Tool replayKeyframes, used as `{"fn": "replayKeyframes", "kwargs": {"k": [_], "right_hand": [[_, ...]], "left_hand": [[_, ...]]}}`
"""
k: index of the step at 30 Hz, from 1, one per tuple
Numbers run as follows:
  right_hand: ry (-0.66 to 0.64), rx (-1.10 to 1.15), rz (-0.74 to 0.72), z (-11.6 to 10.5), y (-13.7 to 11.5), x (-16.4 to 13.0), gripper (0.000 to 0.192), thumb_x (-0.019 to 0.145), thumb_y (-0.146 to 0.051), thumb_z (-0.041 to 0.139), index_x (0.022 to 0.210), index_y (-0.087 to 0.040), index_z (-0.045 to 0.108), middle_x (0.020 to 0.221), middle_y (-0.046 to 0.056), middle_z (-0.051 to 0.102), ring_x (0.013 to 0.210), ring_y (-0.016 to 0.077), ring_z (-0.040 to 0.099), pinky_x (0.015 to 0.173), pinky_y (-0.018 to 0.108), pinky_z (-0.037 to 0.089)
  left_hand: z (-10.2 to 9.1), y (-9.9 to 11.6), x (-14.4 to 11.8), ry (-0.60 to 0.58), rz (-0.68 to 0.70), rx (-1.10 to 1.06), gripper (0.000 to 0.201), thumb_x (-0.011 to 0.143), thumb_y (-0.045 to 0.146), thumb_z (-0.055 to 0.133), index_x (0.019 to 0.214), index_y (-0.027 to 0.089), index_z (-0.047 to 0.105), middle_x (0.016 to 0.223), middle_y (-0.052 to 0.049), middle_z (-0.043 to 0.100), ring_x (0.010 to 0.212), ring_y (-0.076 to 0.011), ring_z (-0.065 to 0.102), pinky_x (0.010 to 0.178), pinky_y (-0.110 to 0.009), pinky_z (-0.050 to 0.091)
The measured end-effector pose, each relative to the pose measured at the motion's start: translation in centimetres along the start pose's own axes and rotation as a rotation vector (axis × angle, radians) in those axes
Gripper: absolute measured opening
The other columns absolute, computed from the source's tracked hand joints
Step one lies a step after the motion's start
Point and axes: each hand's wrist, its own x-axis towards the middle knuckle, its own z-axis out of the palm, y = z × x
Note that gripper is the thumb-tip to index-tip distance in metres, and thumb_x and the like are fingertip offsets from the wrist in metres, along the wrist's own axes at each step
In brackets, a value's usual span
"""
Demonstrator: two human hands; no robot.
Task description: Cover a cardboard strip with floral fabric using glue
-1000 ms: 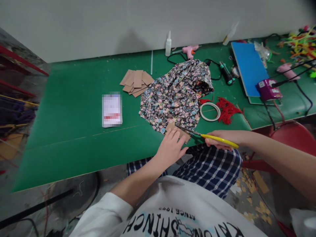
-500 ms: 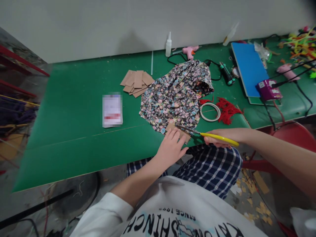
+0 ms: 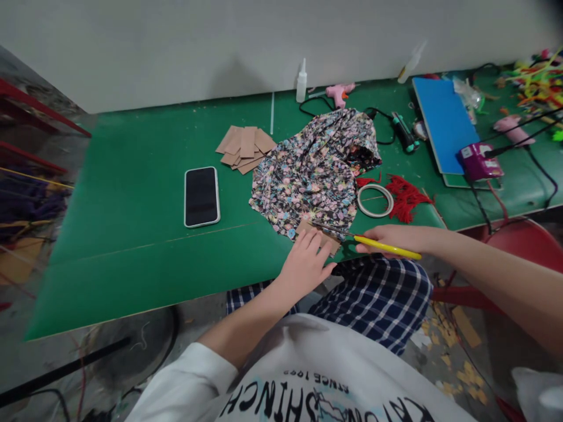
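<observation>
My left hand (image 3: 305,262) lies flat, fingers spread, on a small brown cardboard piece (image 3: 331,242) at the near edge of the green table (image 3: 141,246). The cardboard lies on the lower hem of a dark floral fabric (image 3: 314,170). My right hand (image 3: 398,239) grips yellow-handled scissors (image 3: 382,247); their blades point left along the fabric's edge beside the cardboard. Whether the blades are apart I cannot tell.
A phone (image 3: 201,196) lies left of the fabric, a stack of cardboard pieces (image 3: 245,147) behind it. To the right are a tape ring (image 3: 374,200), red tassels (image 3: 405,196), a blue board (image 3: 444,120), a purple device (image 3: 478,160), a pink glue gun (image 3: 338,92) and a glue bottle (image 3: 301,82).
My right hand has slid the scissors a little to the left along the fabric's edge. The left hand stays pressed on the cardboard.
</observation>
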Motion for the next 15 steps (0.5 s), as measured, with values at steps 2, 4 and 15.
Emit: {"fn": "replayKeyframes", "kwargs": {"k": [2,4,15], "right_hand": [[0.059,-0.119,-0.019,0.2,-0.3,-0.1,0.063,0.068,-0.076,0.041,0.081,-0.017,0.056,0.065,0.003,0.057,0.057,0.0159,0.053,0.052,0.025,0.038],[0.110,-0.210,-0.023,0.5,-0.3,0.0,0.063,0.069,-0.076,0.039,0.083,-0.018,0.057,0.077,0.007,0.062,0.069,0.0211,0.058,0.059,0.028,0.040],[0.154,-0.221,-0.012,1.4,0.2,0.5,0.059,0.072,-0.074,0.038,0.077,-0.018,0.056,0.070,0.007,0.061,0.063,0.0200,0.058,0.053,0.026,0.038]], "left_hand": [[0.0,0.0,0.0,0.001,0.001,-0.002,0.041,0.084,0.041,0.049,0.112,0.012,0.053,0.122,-0.016,0.050,0.122,-0.0295,0.039,0.106,-0.046,0.028],[0.0,0.0,-0.1,-0.001,0.003,0.002,0.041,0.084,0.041,0.049,0.112,0.013,0.053,0.123,-0.016,0.049,0.122,-0.0296,0.039,0.106,-0.046,0.027],[-0.1,0.0,0.0,-0.016,0.001,0.015,0.040,0.083,0.041,0.050,0.111,0.013,0.053,0.122,-0.016,0.049,0.122,-0.0296,0.039,0.107,-0.045,0.026]]}}
